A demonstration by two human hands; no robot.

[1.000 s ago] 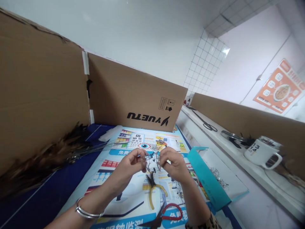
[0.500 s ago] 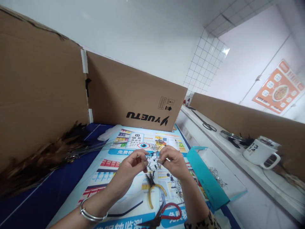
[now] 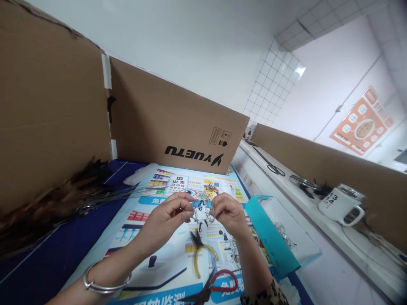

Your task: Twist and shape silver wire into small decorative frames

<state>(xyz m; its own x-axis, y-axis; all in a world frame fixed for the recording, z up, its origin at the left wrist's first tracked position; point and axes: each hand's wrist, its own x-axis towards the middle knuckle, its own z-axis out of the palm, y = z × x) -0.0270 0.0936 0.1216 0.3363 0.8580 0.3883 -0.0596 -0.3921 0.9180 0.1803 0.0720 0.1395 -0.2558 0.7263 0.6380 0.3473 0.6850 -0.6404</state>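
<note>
Between my two hands hangs a thin wire piece (image 3: 201, 212) with small dark bits on it, held above the printed sheet. My left hand (image 3: 176, 210) pinches its left side with thumb and fingertips. Its right side is gripped by my right hand (image 3: 226, 212), fingers curled together. The exact form of the wire is too fine to make out. Just below lie yellow-handled pliers (image 3: 199, 254), jaws pointing away from me. Closer to me are red-handled scissors (image 3: 222, 281). More tangled wire pieces (image 3: 233, 250) rest on the sheet beside my right forearm.
A turquoise box (image 3: 273, 237) with wire pieces stands at right. Beyond it, a white ledge (image 3: 286, 182) carries black scissors (image 3: 275, 169) and a white mug (image 3: 338, 205). Brown feathers (image 3: 63, 190) on wires lie at left. Cardboard panels (image 3: 171, 114) wall the back and left.
My left hand has shifted slightly left, away from my right hand, widening the gap where the wire piece shows. The whole view has shifted a little.
</note>
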